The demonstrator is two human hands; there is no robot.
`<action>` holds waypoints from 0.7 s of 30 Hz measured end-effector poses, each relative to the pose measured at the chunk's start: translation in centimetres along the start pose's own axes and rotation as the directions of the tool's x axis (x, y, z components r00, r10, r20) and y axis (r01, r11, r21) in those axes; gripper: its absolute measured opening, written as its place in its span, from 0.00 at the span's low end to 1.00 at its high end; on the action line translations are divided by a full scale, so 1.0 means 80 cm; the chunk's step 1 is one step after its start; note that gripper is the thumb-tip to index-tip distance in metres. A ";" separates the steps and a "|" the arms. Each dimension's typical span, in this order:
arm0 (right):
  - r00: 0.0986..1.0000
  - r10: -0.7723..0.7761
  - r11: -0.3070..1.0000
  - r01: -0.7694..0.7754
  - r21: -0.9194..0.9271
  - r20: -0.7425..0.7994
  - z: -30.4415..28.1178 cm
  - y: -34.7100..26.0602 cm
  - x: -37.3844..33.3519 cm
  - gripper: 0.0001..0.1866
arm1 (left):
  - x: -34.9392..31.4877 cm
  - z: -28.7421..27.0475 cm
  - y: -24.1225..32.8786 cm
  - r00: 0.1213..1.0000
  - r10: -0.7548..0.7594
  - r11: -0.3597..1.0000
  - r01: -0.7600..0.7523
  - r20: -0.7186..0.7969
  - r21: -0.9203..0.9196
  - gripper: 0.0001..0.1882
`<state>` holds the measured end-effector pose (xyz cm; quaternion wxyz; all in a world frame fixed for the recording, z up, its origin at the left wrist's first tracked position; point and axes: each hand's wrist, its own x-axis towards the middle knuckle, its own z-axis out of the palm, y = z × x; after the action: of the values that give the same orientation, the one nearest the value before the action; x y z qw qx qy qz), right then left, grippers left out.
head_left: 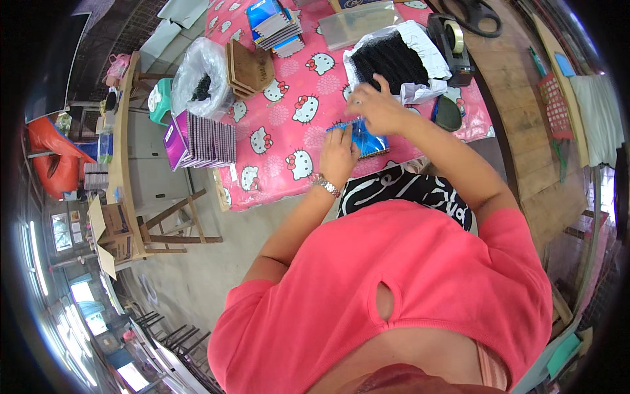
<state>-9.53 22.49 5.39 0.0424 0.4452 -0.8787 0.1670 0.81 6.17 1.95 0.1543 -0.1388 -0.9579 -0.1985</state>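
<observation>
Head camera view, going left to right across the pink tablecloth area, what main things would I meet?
Purple notebooks → stack of blue notebooks → blue notebook under the left hand → dark tape dispenser.

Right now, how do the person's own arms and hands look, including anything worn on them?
Short coral-pink sleeves leave the forearms bare. The left hand and right hand are gloveless; a silvery band, perhaps a watch, circles the left wrist only.

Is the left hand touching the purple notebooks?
No, the left hand is on the blue notebook, and the purple notebooks are apart from it, farther left.
</observation>
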 end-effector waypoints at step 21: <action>0.838 0.542 0.539 -0.405 0.739 0.064 0.083 -0.023 -0.093 0.19 | -0.009 -0.009 -0.008 0.998 -0.063 0.994 0.063 -0.001 0.086 0.16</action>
<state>-3.13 25.00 -2.02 -0.1089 0.1526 -0.8180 0.5439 1.45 5.13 2.13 0.1531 -0.1020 -0.9695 -0.1618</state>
